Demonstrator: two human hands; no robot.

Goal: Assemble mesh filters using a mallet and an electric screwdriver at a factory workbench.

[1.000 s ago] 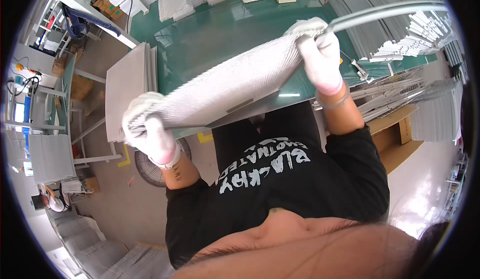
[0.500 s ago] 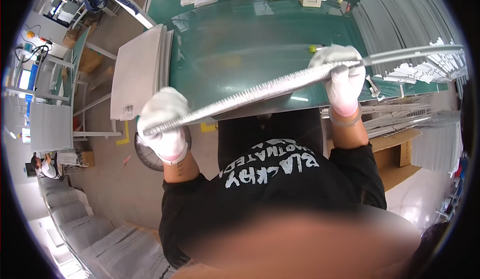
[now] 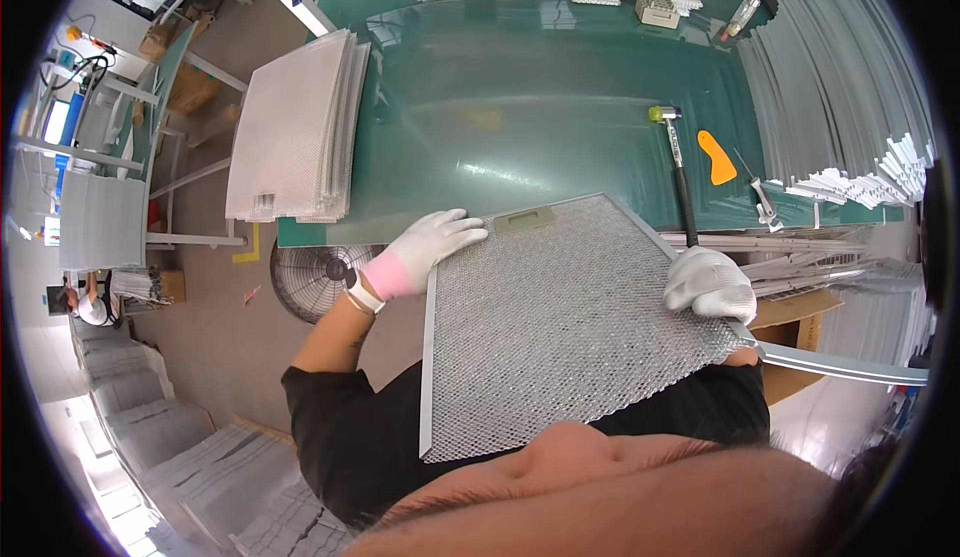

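The mesh panel (image 3: 550,317), a silvery sheet with metal edging along its sides, is positioned in front of the wearer's torso, its upper part overlapping the near edge of the green worktable (image 3: 480,107) in this view. The gloved left hand (image 3: 435,242) is at the upper left corner, fingers extended over the edging beside an inset plate (image 3: 524,219) — the thumb is hidden, so whether this hand is closed on the panel cannot be told. The gloved right hand (image 3: 711,284) is on the right side near the lower corner, fingers curled around the edging. A narrow metal strip (image 3: 840,363) extends rightward from that corner. On the worktable, above the right hand, lies a mallet (image 3: 683,182) with its dark handle toward the wearer; just right of it are an orange scraper (image 3: 716,157) and a small hand tool (image 3: 765,204). Pale sheets (image 3: 290,122) are stacked at the worktable's left end — grey strips (image 3: 835,77) at its right. A round fan (image 3: 312,277) stands below the left side.
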